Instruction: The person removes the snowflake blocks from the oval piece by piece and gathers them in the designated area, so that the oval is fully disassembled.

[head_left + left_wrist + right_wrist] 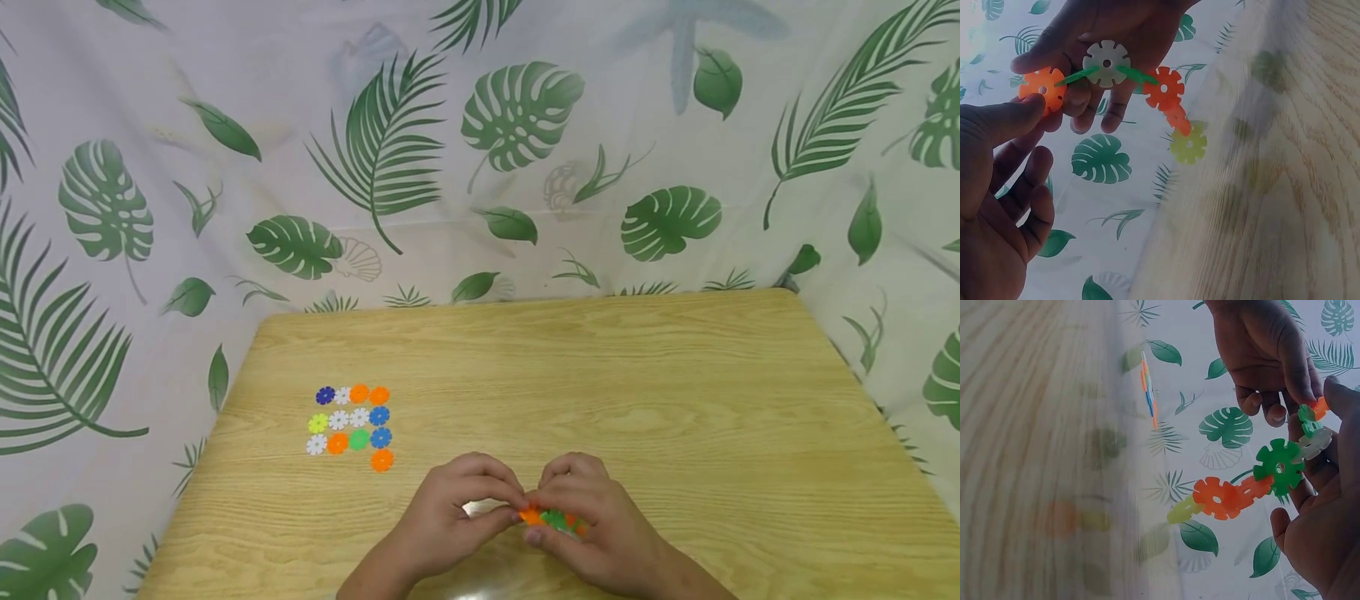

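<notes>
Between my two hands hangs a chain of notched plastic discs point(1279, 467), slotted together in orange, green, white and yellow. My left hand point(448, 512) pinches the orange disc point(1054, 100) at one end, thumb on its face. My right hand point(603, 527) holds the same end, its thumb at the orange disc and its fingers behind the white disc point(1107, 64). The chain's far end, a yellow disc point(1189, 145), sticks out free of both hands. In the head view my fingers hide much of the chain.
Several loose discs in orange, white, blue, green and yellow lie flat in rows on the left of the wooden table point(600, 375), such as a blue disc point(380, 415). A leaf-print cloth point(480, 192) hangs behind the table and along its sides.
</notes>
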Motion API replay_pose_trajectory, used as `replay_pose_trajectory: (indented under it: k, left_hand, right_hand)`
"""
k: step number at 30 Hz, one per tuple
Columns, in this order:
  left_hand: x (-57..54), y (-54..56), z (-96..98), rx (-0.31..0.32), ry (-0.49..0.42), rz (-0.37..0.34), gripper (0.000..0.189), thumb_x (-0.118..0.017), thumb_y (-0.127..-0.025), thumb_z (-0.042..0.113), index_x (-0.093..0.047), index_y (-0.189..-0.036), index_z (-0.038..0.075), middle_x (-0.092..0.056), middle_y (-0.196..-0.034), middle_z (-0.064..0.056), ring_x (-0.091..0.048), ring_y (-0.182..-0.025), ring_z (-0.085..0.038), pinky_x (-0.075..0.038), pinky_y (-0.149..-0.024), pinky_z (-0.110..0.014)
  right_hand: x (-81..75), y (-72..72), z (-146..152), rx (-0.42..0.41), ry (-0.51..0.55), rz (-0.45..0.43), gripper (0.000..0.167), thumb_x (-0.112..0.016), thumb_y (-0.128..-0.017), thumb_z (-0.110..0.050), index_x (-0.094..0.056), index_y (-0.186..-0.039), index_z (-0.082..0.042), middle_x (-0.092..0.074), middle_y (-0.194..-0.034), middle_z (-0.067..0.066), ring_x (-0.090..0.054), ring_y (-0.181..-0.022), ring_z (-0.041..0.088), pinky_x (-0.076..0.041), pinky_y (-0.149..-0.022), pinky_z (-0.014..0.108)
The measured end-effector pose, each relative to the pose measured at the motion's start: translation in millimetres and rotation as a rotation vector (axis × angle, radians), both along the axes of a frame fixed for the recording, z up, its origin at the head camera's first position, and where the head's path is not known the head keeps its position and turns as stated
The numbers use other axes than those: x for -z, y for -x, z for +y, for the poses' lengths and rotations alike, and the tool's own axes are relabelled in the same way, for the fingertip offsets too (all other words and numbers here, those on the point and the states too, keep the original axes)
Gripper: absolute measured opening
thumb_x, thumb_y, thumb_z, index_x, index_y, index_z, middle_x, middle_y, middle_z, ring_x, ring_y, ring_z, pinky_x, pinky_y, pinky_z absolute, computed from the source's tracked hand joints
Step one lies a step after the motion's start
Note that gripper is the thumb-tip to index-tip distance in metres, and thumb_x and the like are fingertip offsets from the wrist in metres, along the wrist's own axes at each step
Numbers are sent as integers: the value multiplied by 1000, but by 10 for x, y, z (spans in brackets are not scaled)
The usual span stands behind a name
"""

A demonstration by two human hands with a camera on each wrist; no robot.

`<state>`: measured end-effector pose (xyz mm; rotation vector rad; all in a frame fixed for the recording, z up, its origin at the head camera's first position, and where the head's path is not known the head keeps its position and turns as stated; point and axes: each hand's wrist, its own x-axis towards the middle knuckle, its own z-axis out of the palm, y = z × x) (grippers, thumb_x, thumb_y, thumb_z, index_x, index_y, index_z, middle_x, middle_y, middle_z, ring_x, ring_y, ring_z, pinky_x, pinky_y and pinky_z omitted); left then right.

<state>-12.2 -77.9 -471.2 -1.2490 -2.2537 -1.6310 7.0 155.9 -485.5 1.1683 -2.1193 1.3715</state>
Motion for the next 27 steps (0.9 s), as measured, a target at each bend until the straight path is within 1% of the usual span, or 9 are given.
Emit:
replay_pose_trajectory:
  k: [4,7,11,13,15,20,23,27]
  left_hand:
    - [-3,-13,5,-17,0,13,13,-81,-92,9,-78,-99,19,-69,-106,8,-65,-102,-8,-57,-87,-30]
    - [-9,-13,3,-38,-22,21,12,-80,-92,8,-78,-98,18,-70,-104,6,-66,-101,-9,-57,-86,-31]
    - [-21,-7,-12,-62,-68,-4,9,-77,-94,8,-77,-97,16,-73,-99,3,-68,-94,-10,-59,-81,-32]
    - [-26,-2,-20,-61,-89,-19,5,-75,-96,9,-76,-98,14,-73,-97,2,-69,-91,-10,-59,-78,-32]
    - [-33,1,-28,-58,-97,-25,4,-74,-97,11,-76,-98,14,-74,-96,2,-69,-89,-10,-60,-77,-32]
    - [-44,12,-39,-53,-106,-28,13,-75,-94,4,-75,-97,17,-74,-95,2,-69,-87,-10,-60,-76,-34]
    - [-42,14,-44,-55,-112,-25,15,-76,-93,3,-75,-97,17,-74,-95,2,-69,-86,-10,-60,-73,-36]
    - [-41,9,-46,-64,-114,-9,11,-76,-94,5,-75,-96,16,-74,-93,2,-68,-84,-10,-59,-70,-37]
  right_hand:
    - [-3,-2,-8,7,7,10,25,-81,-91,-21,-77,-115,-16,-70,-97,-12,-56,-103,18,-35,-97,38]
    - [-8,-3,-11,21,16,12,28,-82,-91,-21,-76,-117,-14,-71,-96,-11,-57,-102,18,-36,-96,38]
    - [-16,5,-12,46,33,35,36,-85,-88,-25,-75,-120,-11,-71,-96,-10,-58,-103,20,-35,-97,39]
    - [-16,8,-12,56,38,46,40,-86,-87,-27,-73,-121,-9,-72,-97,-9,-58,-103,21,-33,-98,40]
    - [-15,9,-11,74,33,53,43,-86,-86,-29,-72,-122,-9,-73,-99,-8,-57,-104,21,-32,-98,40]
    - [-23,11,-13,119,43,78,42,-85,-88,-31,-72,-120,-8,-73,-100,-7,-56,-103,21,-32,-98,38]
    - [-39,18,-23,121,65,115,40,-85,-88,-32,-73,-118,-7,-73,-97,-4,-57,-100,22,-32,-97,40]
    - [-82,25,-47,113,92,174,38,-84,-90,-33,-75,-114,-5,-73,-91,-4,-58,-96,22,-32,-96,41]
